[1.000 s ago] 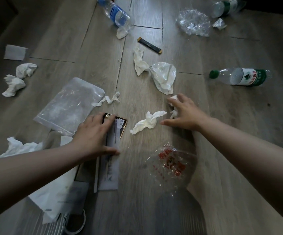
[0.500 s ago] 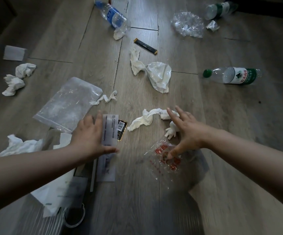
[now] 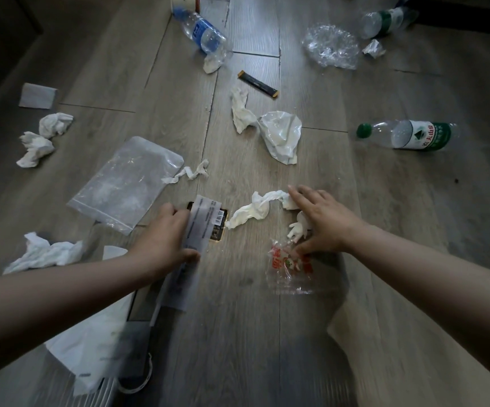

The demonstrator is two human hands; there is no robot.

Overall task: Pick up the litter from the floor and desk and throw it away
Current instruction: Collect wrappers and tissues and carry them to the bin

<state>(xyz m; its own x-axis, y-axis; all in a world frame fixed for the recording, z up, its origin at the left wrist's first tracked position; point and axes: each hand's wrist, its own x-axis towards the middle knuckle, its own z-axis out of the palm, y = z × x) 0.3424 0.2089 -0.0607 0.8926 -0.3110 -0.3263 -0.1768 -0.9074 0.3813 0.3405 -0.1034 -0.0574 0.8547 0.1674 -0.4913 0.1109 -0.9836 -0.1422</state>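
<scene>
I see the left hand (image 3: 164, 239) pinching a white printed slip (image 3: 201, 227) between thumb and curled fingers, just above the floor (image 3: 238, 333). Right of it lies a twisted tissue (image 3: 254, 211). The right hand (image 3: 323, 221) spreads its fingers beside it, thumb touching a red-printed wrapper (image 3: 291, 267).

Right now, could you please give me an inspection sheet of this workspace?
Surface: wood floor, littered.
Job's things: tissues scattered; three bottles lying down; zip bag, white bag, film, sachet, wrapper.
Clutter: white sheets at lower left.
Hands: left hand grips a slip; right hand, fingers spread, touches tissues, thumb on the wrapper.
Cables: nothing seen.
Surroundings: dark, unclear.
</scene>
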